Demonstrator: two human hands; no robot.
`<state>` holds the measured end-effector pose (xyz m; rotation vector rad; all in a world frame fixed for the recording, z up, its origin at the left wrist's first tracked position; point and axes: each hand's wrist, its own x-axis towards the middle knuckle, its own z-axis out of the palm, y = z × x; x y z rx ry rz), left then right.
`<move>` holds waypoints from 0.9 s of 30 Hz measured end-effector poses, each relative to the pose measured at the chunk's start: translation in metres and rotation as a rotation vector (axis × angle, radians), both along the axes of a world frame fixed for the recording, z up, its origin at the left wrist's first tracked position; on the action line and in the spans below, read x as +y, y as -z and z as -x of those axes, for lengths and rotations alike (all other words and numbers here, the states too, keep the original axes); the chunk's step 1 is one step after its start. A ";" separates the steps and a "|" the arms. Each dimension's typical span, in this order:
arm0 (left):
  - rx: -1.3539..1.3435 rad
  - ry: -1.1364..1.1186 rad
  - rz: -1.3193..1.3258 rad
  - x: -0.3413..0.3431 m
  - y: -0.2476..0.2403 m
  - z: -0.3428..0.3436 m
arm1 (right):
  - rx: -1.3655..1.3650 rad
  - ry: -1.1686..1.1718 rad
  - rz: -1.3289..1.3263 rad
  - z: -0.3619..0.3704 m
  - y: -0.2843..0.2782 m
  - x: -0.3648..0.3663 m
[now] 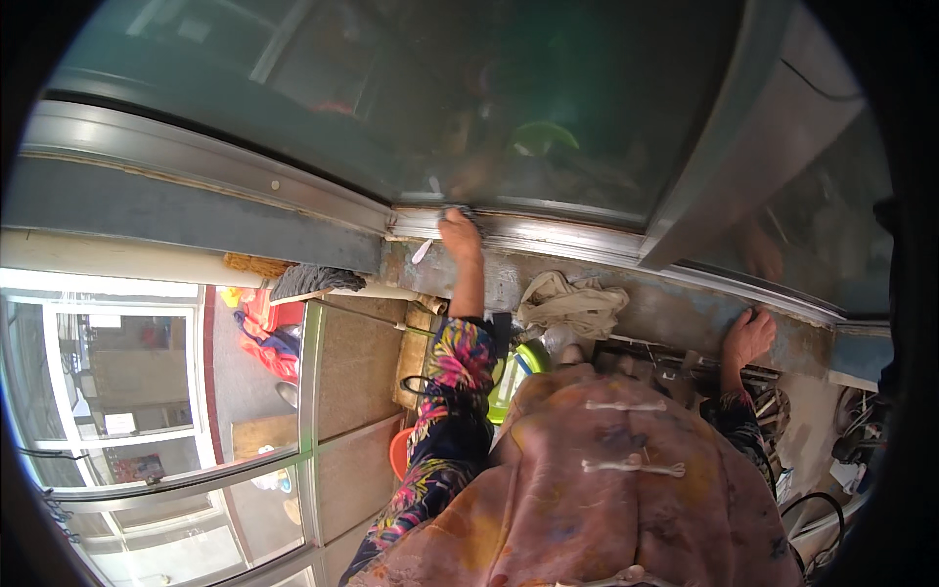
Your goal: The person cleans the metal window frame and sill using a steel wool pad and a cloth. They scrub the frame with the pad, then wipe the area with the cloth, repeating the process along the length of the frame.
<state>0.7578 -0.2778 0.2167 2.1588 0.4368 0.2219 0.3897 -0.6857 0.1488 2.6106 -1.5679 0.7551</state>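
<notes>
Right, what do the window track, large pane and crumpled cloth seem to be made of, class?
Window track: probably aluminium, dull silver, with long ridges.
Large pane: seemingly glass, glossy, showing reflections.
Crumpled cloth: matte fabric, soft folds; fibre unclear.

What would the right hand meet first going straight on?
Probably the silver window rail, just across a thin strip of sill from the right hand; exact depth is unclear from this single view.
</notes>
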 end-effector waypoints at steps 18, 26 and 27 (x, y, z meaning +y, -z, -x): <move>-0.051 0.037 0.121 -0.095 -0.009 0.063 | -0.203 -0.411 -0.016 0.049 -0.007 -0.059; -0.106 0.205 0.036 -0.148 0.000 0.108 | -0.138 -0.348 -0.033 0.049 -0.015 -0.053; -0.035 0.094 0.153 -0.136 -0.003 0.098 | -0.147 -0.355 -0.029 0.050 -0.016 -0.054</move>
